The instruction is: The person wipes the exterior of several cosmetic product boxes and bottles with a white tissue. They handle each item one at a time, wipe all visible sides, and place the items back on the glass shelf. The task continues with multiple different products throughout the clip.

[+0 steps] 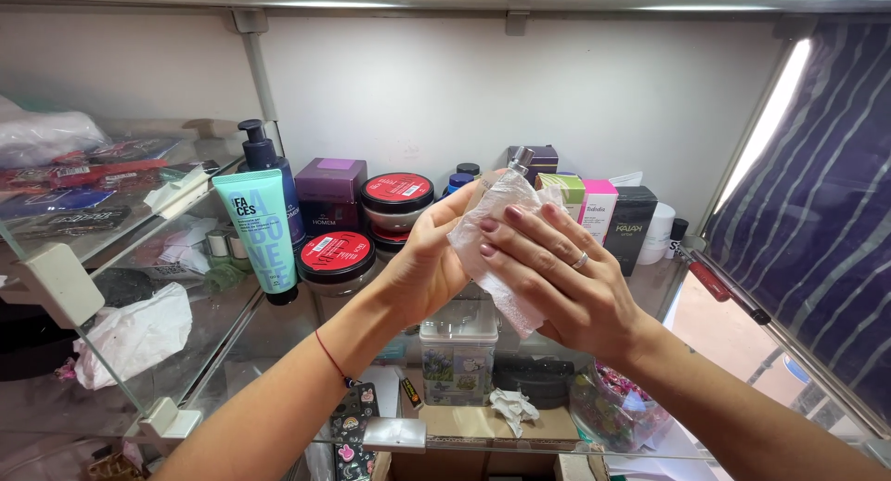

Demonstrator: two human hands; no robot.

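A small bottle (513, 170) with a silver spray top is held up over a glass shelf (278, 337), mostly hidden under a white cloth (492, 249). The right hand (557, 277) lies flat on the cloth, fingers close together and pressing it to the bottle. The left hand (429, 258) cups the bottle from behind, fingers curled round it. On the shelf behind stand a teal tube (263, 235), a dark pump bottle (269, 170), red-lidded jars (336, 256), a purple box (329, 193) and a pink box (597, 207), against a plain white wall (445, 82). A striped blue curtain (817, 193) hangs to the right.
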